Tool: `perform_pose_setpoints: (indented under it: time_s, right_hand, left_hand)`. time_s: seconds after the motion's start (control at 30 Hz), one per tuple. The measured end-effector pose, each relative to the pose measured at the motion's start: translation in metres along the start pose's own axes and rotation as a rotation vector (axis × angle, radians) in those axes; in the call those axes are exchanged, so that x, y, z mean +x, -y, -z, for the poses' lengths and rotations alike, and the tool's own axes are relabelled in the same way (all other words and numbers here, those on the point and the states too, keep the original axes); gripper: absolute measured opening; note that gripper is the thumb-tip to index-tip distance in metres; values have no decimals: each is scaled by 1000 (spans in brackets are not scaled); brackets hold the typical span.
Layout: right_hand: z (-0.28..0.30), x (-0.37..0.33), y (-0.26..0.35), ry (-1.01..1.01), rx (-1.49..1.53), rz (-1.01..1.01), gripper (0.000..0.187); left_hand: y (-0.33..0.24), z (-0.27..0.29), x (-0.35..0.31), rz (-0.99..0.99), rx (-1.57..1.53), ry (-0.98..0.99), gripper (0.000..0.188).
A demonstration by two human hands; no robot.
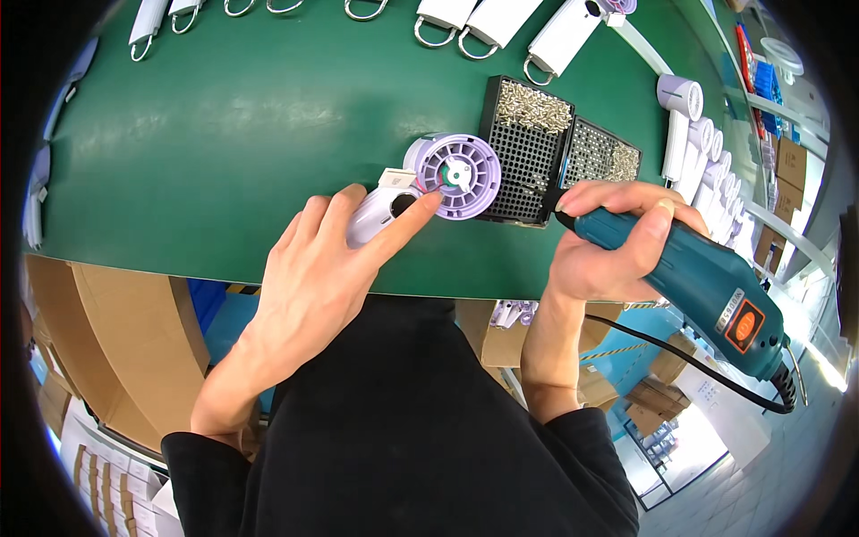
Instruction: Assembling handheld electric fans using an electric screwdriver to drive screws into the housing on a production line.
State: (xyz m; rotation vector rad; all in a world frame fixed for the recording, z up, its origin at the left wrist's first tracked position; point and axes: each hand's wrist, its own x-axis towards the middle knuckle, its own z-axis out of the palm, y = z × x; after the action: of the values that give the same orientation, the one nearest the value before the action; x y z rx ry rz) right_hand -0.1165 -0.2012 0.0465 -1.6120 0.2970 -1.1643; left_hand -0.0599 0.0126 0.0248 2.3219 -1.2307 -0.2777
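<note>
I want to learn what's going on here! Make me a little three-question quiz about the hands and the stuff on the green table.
1. True or false: the right hand holds a teal electric screwdriver.
2. What does the left hand rest on?
A. a black screw tray
B. a white and lilac hair dryer body
C. a cardboard box
3. Fill in: the two black screw trays sit on the ______ of the hair dryer body, seen from the person.

Key
1. True; a black cord leaves its back end.
2. B; the forefinger points at the round lilac end.
3. Right; both trays hold small silver screws, on the green table.
</note>
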Motion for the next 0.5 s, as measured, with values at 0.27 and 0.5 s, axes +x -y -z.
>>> perform_pose_setpoints:
  time_s: [0.27, 0.5]
  right_hand:
    - [-4, 5, 32, -49, 136, -33, 20]
    - [-26, 0, 64, 235, 192, 6, 31]
  left_hand:
    - [2, 1, -2, 2, -15, -13, 68]
    - [4, 0, -1, -33, -31, -26, 73]
